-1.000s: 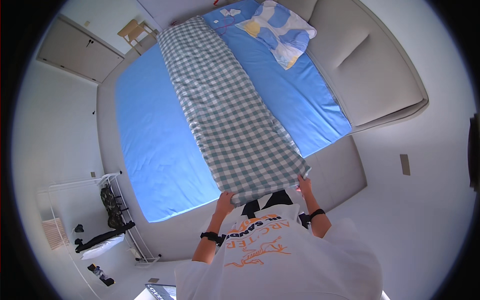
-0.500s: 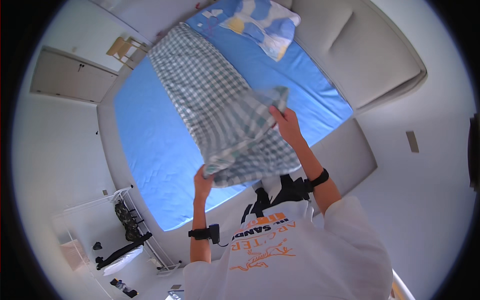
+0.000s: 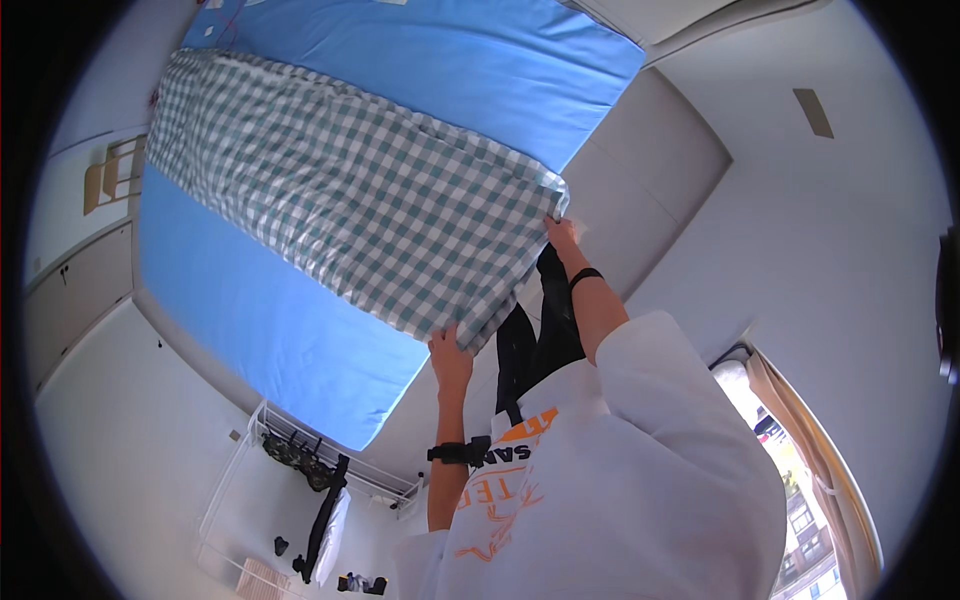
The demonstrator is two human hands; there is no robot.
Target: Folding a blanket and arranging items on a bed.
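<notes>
A green-and-white checked quilt (image 3: 340, 180) lies as a long strip across the blue sheet (image 3: 270, 310) of the bed. Its near end hangs at the bed's front edge, close to my body. My left hand (image 3: 451, 358) is closed on the near left corner, with the fingertips on top of the cloth. At the near right corner, my right hand (image 3: 563, 235) pinches the quilt's edge. Between the two hands the edge is stretched fairly straight, with light creases along the strip.
A wooden chair (image 3: 112, 178) stands beyond the bed's far left side, near a door (image 3: 75, 300). Clothes hang on a white rack (image 3: 255, 425) at the lower left. A curtain (image 3: 820, 440) borders a window at the lower right.
The quilt's near end, lifted and bunched before, is now lower and spread flat. Both hands have come down toward the bed's front edge. My view has turned, shifting the bed up and left.
</notes>
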